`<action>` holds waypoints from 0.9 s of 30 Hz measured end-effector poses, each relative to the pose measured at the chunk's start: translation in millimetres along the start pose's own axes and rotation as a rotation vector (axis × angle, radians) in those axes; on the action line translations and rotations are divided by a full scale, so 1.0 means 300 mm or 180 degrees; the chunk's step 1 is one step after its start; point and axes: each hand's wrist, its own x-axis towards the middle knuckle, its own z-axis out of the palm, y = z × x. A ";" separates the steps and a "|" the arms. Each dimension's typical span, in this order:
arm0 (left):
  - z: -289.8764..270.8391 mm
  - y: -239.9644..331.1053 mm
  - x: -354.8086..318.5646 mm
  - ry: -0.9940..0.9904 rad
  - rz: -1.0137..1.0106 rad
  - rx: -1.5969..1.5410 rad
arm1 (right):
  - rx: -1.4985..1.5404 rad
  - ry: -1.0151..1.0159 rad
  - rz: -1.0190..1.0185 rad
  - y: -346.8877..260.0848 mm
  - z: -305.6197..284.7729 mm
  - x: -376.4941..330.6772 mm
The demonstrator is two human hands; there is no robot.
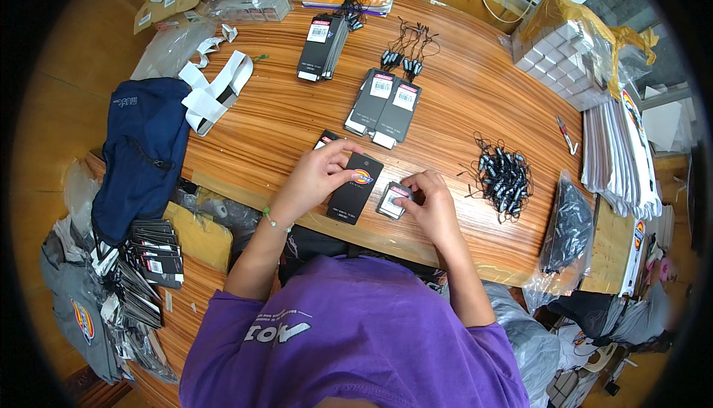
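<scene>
The left hand (318,177) lies flat on a long black hang tag (356,188), fingers lightly spread, fingertips pressing its upper end near the punched hole and the round orange emblem. The tag lies slanted on the wooden surface (453,103), its lower end toward the person's purple shirt (356,334). Another black tag (325,140) peeks out from under the same hand.

Just right of it, the right hand (431,201) is curled, its fingertips pinching a small black tag (394,201) that rests on the surface, nearly touching the long tag's edge.

Farther right lies a heap of black string fasteners (503,176), and beyond it a clear bag of dark pieces (568,222) at the surface's edge. Ahead of the hands sit two stacks of black tags with white labels (384,107), another stack (322,47) farther back, and a few loose fasteners (407,55). A navy garment (145,155) hangs over the left end, beside folded white strips (215,92).
</scene>
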 end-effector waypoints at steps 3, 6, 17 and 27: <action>0.008 -0.018 -0.002 0.0135 0.0142 0.0014 | 0.0591 0.0019 0.0353 0.013 -0.004 0.002; 0.022 -0.013 -0.007 0.0283 0.0207 0.0094 | 0.1589 0.0039 0.0738 0.040 0.004 -0.006; 0.133 0.018 -0.011 0.0429 0.0204 -0.0359 | 0.1761 0.1272 0.0121 -0.038 -0.056 0.002; 0.114 0.010 0.016 0.0537 0.0242 -0.0390 | -0.0574 0.1838 0.1505 0.248 -0.459 -0.171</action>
